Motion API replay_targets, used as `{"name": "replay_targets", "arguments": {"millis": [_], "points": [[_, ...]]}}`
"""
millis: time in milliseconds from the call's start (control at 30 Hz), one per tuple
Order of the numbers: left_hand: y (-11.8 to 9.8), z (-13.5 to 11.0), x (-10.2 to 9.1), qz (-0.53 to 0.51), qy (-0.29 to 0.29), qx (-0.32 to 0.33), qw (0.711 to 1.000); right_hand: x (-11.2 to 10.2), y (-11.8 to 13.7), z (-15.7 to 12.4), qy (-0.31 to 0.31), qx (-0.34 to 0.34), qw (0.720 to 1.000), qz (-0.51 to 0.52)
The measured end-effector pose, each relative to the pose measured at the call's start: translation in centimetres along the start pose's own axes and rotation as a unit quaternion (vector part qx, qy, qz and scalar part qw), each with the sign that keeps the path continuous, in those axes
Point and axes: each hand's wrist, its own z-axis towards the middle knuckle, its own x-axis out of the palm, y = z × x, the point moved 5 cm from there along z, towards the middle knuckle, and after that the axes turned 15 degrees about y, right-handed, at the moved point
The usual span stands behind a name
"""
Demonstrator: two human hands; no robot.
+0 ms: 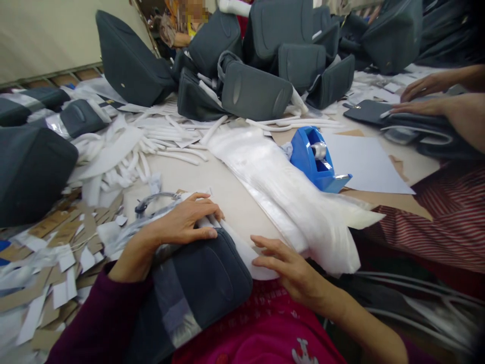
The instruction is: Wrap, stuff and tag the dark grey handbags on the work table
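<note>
A dark blue-grey handbag [212, 283] lies tilted against my lap at the table's front edge, with a clear plastic band around it. My left hand [189, 220] grips its upper edge, thumb on the dark face and fingers over white padding. A white foam sheet [242, 247] sticks out along the bag's right side. Beside it is my right hand [284, 263], fingers apart, the tips at the sheet's edge. A grey strap loop [155, 202] and clear plastic show behind my left hand.
A stack of white plastic sleeves [273, 177] lies to the right, beside a blue tape dispenser [312, 159]. White foam strips [129, 156] and cardboard tags [56, 227] cover the left. More dark bags [257, 88] are piled behind. At right, a co-worker's hands [428, 96] handle another bag.
</note>
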Motion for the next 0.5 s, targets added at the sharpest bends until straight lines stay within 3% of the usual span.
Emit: {"name": "replay_targets", "arguments": {"millis": [100,200,333,500], "points": [[-0.2,-0.1,0.0,0.001,-0.003,0.008,1.0,0.8,0.6,0.6,-0.059,-0.035,0.997,-0.037],[-0.3,-0.1,0.1,0.01,-0.007,0.005,1.0,0.6,1.2,2.6,-0.095,-0.017,0.995,-0.033],[-0.4,-0.1,0.3,0.024,-0.013,0.002,1.0,-0.5,1.3,4.9,-0.107,0.091,0.99,0.011],[-0.8,-0.3,0.1,0.045,-0.049,0.014,0.998,-0.6,0.6,7.6,-0.042,0.209,0.973,0.091]]}}
